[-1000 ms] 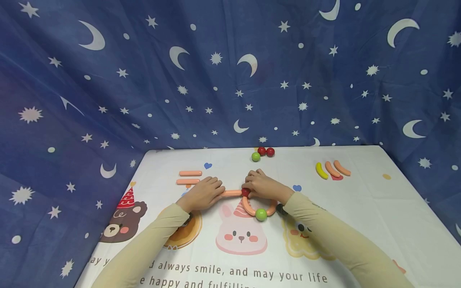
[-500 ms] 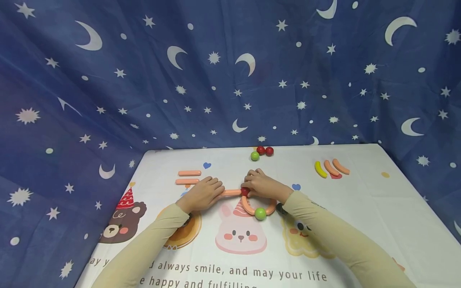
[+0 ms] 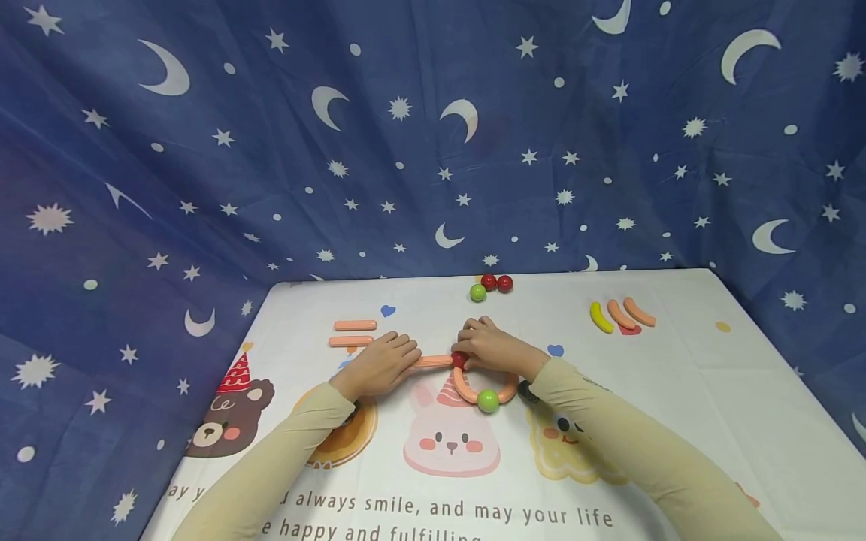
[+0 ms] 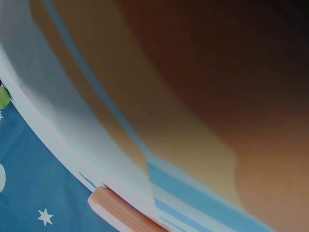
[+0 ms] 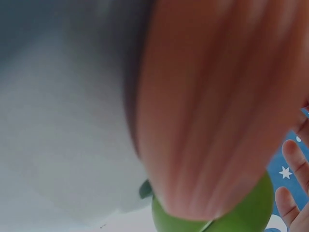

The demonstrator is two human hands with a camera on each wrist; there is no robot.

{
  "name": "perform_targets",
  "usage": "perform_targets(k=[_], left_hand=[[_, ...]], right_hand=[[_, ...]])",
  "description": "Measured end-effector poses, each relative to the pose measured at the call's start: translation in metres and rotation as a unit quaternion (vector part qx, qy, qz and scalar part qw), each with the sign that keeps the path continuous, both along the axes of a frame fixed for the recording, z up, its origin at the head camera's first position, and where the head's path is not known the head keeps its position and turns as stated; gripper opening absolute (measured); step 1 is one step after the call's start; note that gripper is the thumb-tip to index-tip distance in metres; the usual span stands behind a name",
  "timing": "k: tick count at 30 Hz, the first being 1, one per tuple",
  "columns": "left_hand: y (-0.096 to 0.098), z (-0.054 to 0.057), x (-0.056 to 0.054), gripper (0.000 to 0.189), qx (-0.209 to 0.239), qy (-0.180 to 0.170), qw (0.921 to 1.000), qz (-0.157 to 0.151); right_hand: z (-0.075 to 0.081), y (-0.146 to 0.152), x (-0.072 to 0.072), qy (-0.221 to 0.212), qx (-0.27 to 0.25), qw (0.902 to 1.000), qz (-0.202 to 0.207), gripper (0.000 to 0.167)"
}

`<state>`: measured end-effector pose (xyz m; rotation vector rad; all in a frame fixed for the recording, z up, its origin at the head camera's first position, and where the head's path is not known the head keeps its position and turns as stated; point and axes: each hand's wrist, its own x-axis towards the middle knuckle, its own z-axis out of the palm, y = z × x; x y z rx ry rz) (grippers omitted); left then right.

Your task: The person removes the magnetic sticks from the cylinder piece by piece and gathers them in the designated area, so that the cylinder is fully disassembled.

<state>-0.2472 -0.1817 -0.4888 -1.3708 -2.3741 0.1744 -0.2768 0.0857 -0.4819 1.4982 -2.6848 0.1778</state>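
Observation:
In the head view my left hand (image 3: 383,367) holds the left end of a straight pink stick (image 3: 434,361). The stick's other end meets a red ball (image 3: 458,360), which my right hand (image 3: 497,347) grips with its fingertips. Below the ball, one curved pink stick (image 3: 463,386) runs to a green ball (image 3: 488,400), and a second curved stick (image 3: 509,389) rises from there and goes under my right hand. Large and blurred in the right wrist view is a ribbed pink stick (image 5: 207,121) against the green ball (image 5: 166,220), with fingers (image 5: 297,159) at the right edge.
Two straight pink sticks (image 3: 355,325) lie behind my left hand. At the back are a green ball (image 3: 477,292) and two red balls (image 3: 504,283). A yellow curved stick (image 3: 601,317) lies beside two pink curved ones (image 3: 620,314) on the right. A starry blue curtain (image 3: 379,188) stands behind the table.

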Motion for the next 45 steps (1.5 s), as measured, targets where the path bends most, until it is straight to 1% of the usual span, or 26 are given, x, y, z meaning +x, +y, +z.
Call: perform_targets(k=[9, 18, 27, 34, 40, 45], left_hand=[[0.001, 0.0023, 0.0023, 0.011, 0.014, -0.006, 0.9999, 0.0], [0.0003, -0.0005, 0.0016, 0.011, 0.008, -0.005, 1.0, 0.003], [0.0, -0.0017, 0.0001, 0.013, 0.008, 0.005, 0.9999, -0.006], [-0.0002, -0.0029, -0.0011, 0.022, -0.007, 0.008, 0.9999, 0.003], [0.0006, -0.0034, -0.0012, 0.021, -0.018, 0.002, 0.9998, 0.012], [0.0013, -0.0046, -0.0021, 0.023, -0.025, 0.005, 0.9994, 0.022]], right_hand=[[-0.0001, -0.0004, -0.0005, -0.005, -0.005, 1.0, -0.002, 0.034], [0.001, -0.0009, -0.0001, -0.009, -0.007, 0.9999, -0.003, 0.034], [0.0015, -0.0016, 0.0007, -0.006, -0.005, 1.0, -0.003, 0.033], [-0.0009, -0.0018, -0.0003, -0.008, 0.0, 0.9999, -0.009, 0.034], [-0.0016, -0.0023, -0.0005, -0.009, 0.002, 0.9999, -0.011, 0.034], [-0.0013, -0.0024, -0.0003, -0.007, 0.004, 0.9999, -0.011, 0.034]])
